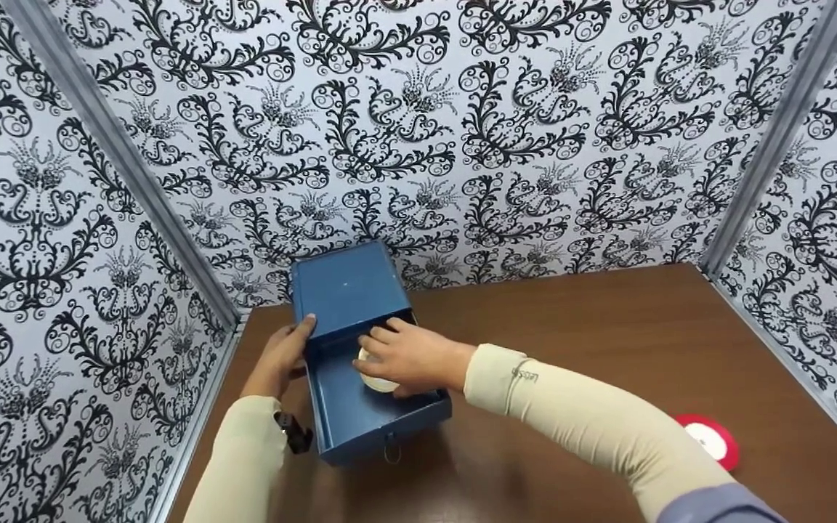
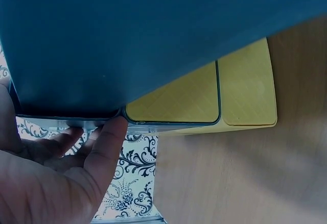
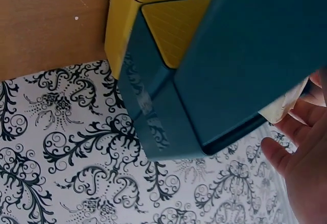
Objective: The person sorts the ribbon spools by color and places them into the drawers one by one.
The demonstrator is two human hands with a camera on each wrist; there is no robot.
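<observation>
A blue drawer unit (image 1: 349, 285) stands on the table with its top drawer (image 1: 342, 410) pulled out. Yellow drawer fronts (image 2: 176, 99) show beneath the drawer in the left wrist view. My left hand (image 1: 284, 356) holds the unit's left side near the front, its thumb on the top edge. Inside the open drawer, my right hand (image 1: 415, 356) grips a cream roll of tape (image 1: 378, 381) from above. The fingers partly cover the roll. In the right wrist view a bit of the roll (image 3: 281, 107) shows by the fingers, at the drawer's rim.
A red round object with a white centre (image 1: 713, 439) lies on the brown table (image 1: 571, 319) at the right, partly behind my right forearm. Patterned walls (image 1: 520, 145) enclose the table at the back and sides. A small wire pull (image 1: 391, 450) hangs from the drawer front.
</observation>
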